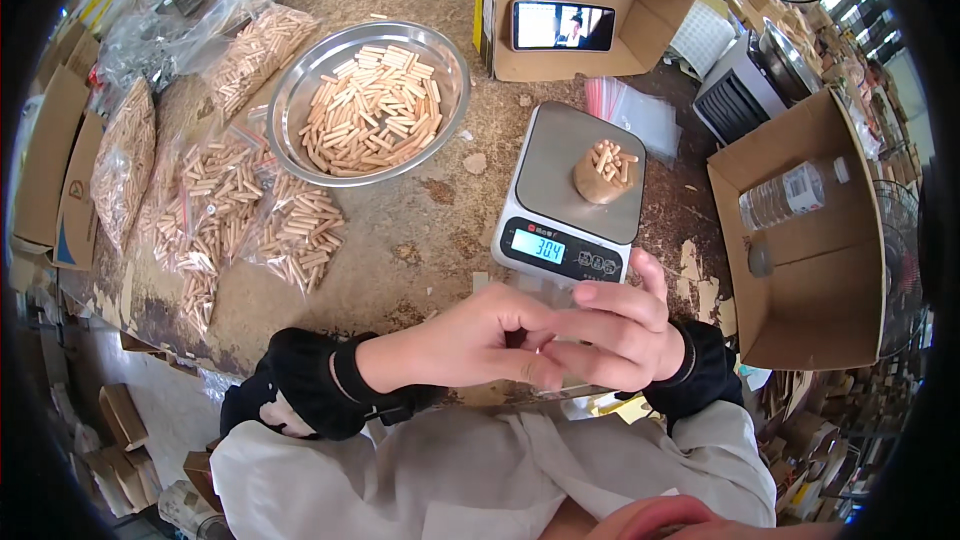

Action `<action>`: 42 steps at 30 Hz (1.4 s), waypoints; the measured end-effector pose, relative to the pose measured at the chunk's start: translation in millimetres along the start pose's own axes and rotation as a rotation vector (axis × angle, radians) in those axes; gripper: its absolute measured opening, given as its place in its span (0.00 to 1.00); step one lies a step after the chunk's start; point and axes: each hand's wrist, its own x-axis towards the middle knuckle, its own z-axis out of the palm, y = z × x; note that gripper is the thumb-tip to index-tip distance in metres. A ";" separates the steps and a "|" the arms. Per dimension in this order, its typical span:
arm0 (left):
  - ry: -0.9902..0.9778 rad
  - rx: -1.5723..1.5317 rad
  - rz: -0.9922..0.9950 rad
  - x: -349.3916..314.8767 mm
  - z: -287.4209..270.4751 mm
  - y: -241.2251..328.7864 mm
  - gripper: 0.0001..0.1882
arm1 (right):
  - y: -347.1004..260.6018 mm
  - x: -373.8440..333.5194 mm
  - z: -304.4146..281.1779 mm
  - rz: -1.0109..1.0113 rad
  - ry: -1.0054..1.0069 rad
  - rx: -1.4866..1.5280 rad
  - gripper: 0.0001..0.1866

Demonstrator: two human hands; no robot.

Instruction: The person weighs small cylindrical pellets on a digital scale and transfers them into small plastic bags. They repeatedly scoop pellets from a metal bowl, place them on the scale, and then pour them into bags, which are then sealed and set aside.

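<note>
Left hand (500,335) and right hand (622,335) meet just in front of white digital scale (558,205) with square steel plate (565,155); fingers bent, narrow; cannot tell whether they pinch anything. On plate, right of middle: small tan cup (597,188) of short pale wooden dowels (610,157). Farther left, on worn brown desk (415,230): round steel bowl (454,90) of dowels, clear plastic dowel bags (220,190).
</note>
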 end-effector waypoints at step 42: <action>0.446 0.939 0.145 -0.1 -39.0 -4.4 0.23 | 80.8 -13.1 15.0 0.967 -0.110 0.523 0.53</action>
